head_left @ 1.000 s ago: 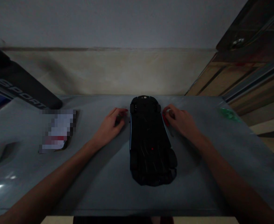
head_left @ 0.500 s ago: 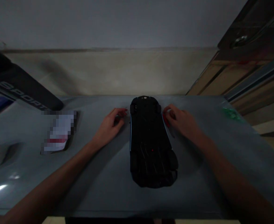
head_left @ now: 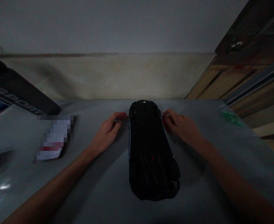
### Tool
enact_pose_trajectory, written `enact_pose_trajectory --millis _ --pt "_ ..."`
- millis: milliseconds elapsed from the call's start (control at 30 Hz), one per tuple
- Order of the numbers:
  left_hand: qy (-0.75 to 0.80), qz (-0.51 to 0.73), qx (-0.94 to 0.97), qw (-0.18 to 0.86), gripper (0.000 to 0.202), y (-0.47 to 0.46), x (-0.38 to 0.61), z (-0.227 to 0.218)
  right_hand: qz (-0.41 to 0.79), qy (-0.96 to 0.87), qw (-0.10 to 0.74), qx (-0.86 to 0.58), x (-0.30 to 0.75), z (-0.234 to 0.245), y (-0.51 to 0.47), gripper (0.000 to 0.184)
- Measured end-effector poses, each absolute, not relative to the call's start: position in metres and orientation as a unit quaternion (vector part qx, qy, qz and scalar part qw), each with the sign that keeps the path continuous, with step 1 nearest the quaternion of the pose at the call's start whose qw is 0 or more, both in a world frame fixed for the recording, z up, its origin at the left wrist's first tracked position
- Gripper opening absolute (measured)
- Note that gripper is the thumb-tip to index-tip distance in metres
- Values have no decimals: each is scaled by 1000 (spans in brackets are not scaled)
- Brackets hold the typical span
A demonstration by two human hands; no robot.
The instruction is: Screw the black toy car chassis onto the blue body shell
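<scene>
A black toy car lies upside down on a grey table, its underside facing up and its length running away from me. My left hand rests on the table just left of the car's far end, fingers curled with the tips near the car's edge. My right hand sits to the right of the far end, fingers bent around a small red thing beside the car. The dim light hides what the left fingers touch.
A black bag strap marked with white letters slants across the far left. A blurred card lies left of my left hand. A small green object sits at the far right edge. A wooden door stands on the right.
The view has tilted down a little, so the car and hands sit lower in the picture. Both hands stay at the car's far end, with the left fingers slightly nearer the car.
</scene>
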State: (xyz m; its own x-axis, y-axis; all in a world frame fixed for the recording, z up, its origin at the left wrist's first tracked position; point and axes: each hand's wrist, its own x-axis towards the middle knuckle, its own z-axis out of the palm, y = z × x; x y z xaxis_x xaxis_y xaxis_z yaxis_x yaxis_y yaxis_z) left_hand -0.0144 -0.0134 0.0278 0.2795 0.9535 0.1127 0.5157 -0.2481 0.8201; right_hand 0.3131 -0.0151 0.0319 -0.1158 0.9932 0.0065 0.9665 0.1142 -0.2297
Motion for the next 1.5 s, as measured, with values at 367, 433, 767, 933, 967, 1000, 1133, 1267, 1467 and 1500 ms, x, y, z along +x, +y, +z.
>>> enact_pose_trajectory --millis 367,433,767,933,967,1000,1133,1267,1467,1500 --pt "496 327 708 382 37 -18 -13 29 76 -740 77 -663 310 31 -14 35" --pt "492 323 713 382 38 -19 -13 30 83 -745 87 -657 312 30 -14 34" --pt "489 309 723 378 40 -19 -13 30 102 -744 105 -652 312 30 -12 32" --pt "495 306 722 374 42 -21 -14 30 103 -746 107 -650 315 25 -11 34" --pt "497 303 722 376 43 -22 -14 30 101 -745 102 -651 315 25 -11 34" --pt "497 299 721 378 44 -22 -14 30 99 -745 97 -653 314 25 -11 34" --pt "494 295 708 409 54 -23 -12 32 97 -740 91 -659 313 28 -13 35" --pt "501 304 660 470 72 -26 -9 39 99 -750 123 -642 313 30 -15 35" --pt "492 280 662 492 94 -26 -9 46 128 -762 167 -613 318 31 -17 25" --pt "488 276 666 491 100 -25 -10 46 131 -766 170 -606 319 32 -17 25"
